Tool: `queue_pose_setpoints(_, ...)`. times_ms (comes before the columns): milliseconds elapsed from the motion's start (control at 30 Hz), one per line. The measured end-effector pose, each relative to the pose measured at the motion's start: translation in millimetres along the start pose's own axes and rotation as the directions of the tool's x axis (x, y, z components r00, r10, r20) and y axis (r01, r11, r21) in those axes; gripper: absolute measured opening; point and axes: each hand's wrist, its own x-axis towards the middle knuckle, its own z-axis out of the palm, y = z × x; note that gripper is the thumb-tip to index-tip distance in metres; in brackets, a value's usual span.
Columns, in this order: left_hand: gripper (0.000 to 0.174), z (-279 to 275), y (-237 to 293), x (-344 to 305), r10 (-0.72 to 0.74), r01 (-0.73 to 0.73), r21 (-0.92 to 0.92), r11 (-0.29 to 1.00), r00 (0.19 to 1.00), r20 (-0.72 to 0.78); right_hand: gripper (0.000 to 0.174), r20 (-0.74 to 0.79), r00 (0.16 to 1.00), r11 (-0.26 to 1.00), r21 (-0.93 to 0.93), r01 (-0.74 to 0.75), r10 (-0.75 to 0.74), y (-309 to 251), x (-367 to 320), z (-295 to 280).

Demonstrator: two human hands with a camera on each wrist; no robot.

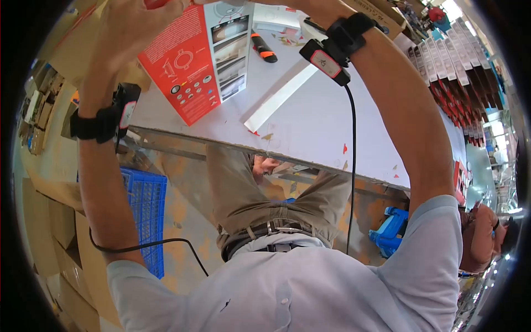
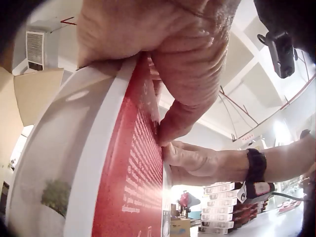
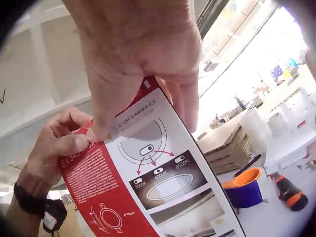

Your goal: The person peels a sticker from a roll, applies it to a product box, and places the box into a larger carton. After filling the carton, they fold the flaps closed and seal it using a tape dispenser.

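Observation:
A tall red and white printed carton [image 1: 191,72] stands on the table, with light-fixture drawings on its sides. At its top edge, my left hand [image 2: 163,39] grips the carton, fingers bent over the edge. In the right wrist view the left thumb lies on the red face near the upper corner. My right hand [image 3: 140,44] holds the same top edge from the other side, its thumb on the red face close to the left thumb and its fingers behind the white panel. The head view cuts off most of the right hand.
A black and orange utility knife [image 1: 264,48] and a white strip [image 1: 282,99] lie on the table [image 1: 370,138] among small scraps. Behind the carton sits an orange and blue round object [image 3: 244,190]. Stacked red and white cartons [image 1: 453,77] stand right; a blue crate [image 1: 146,216] is below left.

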Motion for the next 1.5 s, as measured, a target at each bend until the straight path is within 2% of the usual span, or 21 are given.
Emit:
queue_pose_setpoints(67,0.017,-4.3,3.7,2.9,-0.055,0.056,-0.001,0.998,0.998,0.028,0.055,0.033,0.994,0.994,0.051,-0.102,0.100,-4.2,2.4,-3.4)
queue_pose_setpoints(167,0.017,-12.0,11.9,1.3,-0.148,0.148,0.004,0.989,0.986,0.077,0.052,0.100,0.994,0.997,0.064,-0.053,0.047,12.4,4.0,-10.0)
queue_pose_setpoints(200,0.017,-12.1,8.3,-0.1,-0.116,0.115,0.011,0.993,0.992,0.059,0.052,0.111,0.993,0.997,0.054,-0.049,0.042,13.3,3.5,-11.6)
queue_pose_setpoints(233,0.018,-9.2,2.6,-0.6,-0.081,0.081,0.016,0.997,0.996,0.040,0.055,0.093,0.995,0.999,0.047,0.019,-0.024,15.0,2.5,-10.3)
queue_pose_setpoints(333,0.019,-7.1,-4.5,-0.2,-0.047,0.046,0.044,0.998,0.998,0.042,0.056,0.111,0.993,0.999,0.010,-0.030,0.029,6.9,-1.9,-13.5)
queue_pose_setpoints(433,0.022,-11.7,0.8,1.9,-0.124,0.115,0.077,0.990,0.983,0.138,0.057,0.225,0.973,0.967,0.230,-0.112,0.060,12.6,-4.5,-15.9)
queue_pose_setpoints(467,0.024,-15.9,4.4,6.7,-0.153,0.139,0.094,0.986,0.974,0.168,0.060,0.219,0.957,0.981,-0.024,-0.191,0.191,17.6,2.7,-22.4)
queue_pose_setpoints(533,0.028,-8.6,-16.6,-6.9,-0.127,0.113,0.093,0.989,0.979,0.160,0.067,0.251,0.967,0.961,0.273,-0.038,-0.033,47.7,4.8,-18.1)
queue_pose_setpoints(567,0.031,-7.9,-26.4,-5.1,-0.104,0.089,0.100,0.991,0.984,0.147,0.063,0.171,0.982,0.988,0.142,0.060,-0.084,44.8,3.4,-19.8)
queue_pose_setpoints(600,0.031,-13.9,-10.0,0.0,-0.152,0.140,0.088,0.986,0.977,0.148,0.059,0.093,0.984,0.989,0.003,0.150,-0.150,33.6,-2.9,-18.3)
queue_pose_setpoints(633,0.030,-18.5,7.6,-0.1,-0.207,0.198,0.074,0.977,0.965,0.158,0.068,0.118,0.980,0.977,-0.118,0.176,-0.162,24.8,-4.9,-21.3)
queue_pose_setpoints(667,0.030,-19.3,5.8,2.2,-0.176,0.169,0.061,0.984,0.973,0.152,0.079,0.142,0.977,0.955,-0.228,0.191,-0.162,17.1,-8.3,-23.4)
queue_pose_setpoints(767,0.028,-19.4,1.4,3.0,-0.135,0.131,0.032,0.991,0.978,0.157,0.092,0.145,0.989,0.977,-0.204,0.066,-0.037,1.8,-13.1,-20.6)
queue_pose_setpoints(833,0.030,-21.4,7.1,5.5,-0.142,0.139,0.028,0.990,0.975,0.168,0.088,0.115,0.993,0.983,-0.180,0.040,-0.019,-2.1,-14.5,-18.6)
queue_pose_setpoints(900,0.032,-26.9,14.3,12.9,-0.209,0.199,0.064,0.978,0.948,0.238,0.086,0.093,0.996,0.981,-0.192,0.011,0.007,-3.2,-15.0,-16.6)
queue_pose_setpoints(1033,0.033,-29.3,33.8,31.8,-0.302,0.240,0.215,0.947,0.895,0.328,0.086,0.101,0.995,0.981,-0.192,0.030,-0.011,-2.7,-18.6,-17.7)
queue_pose_setpoints(1100,0.032,-24.6,34.5,36.8,-0.301,0.232,0.231,0.945,0.893,0.334,0.087,0.103,0.994,0.985,-0.171,-0.012,0.030,-6.3,-18.5,-18.9)
queue_pose_setpoints(1233,0.027,-21.7,32.1,34.4,-0.275,0.214,0.211,0.954,0.905,0.326,0.086,0.097,0.995,0.976,-0.210,0.056,-0.037,-5.5,-19.4,-19.1)
queue_pose_setpoints(1333,0.034,-18.8,28.8,28.5,-0.195,0.154,0.162,0.975,0.941,0.278,0.088,0.119,0.993,0.976,-0.212,0.048,-0.023,-10.0,-21.9,-19.1)
queue_pose_setpoints(1433,0.051,-15.5,15.0,31.9,-0.183,0.097,0.253,0.963,0.922,0.342,0.091,0.125,0.992,0.971,-0.238,0.017,0.014,-16.1,-23.4,-20.9)
queue_pose_setpoints(1500,0.064,-25.4,19.2,46.2,-0.273,0.136,0.301,0.944,0.835,0.478,0.091,-0.014,0.995,0.946,-0.310,0.090,-0.099,-2.8,-33.2,-16.2)
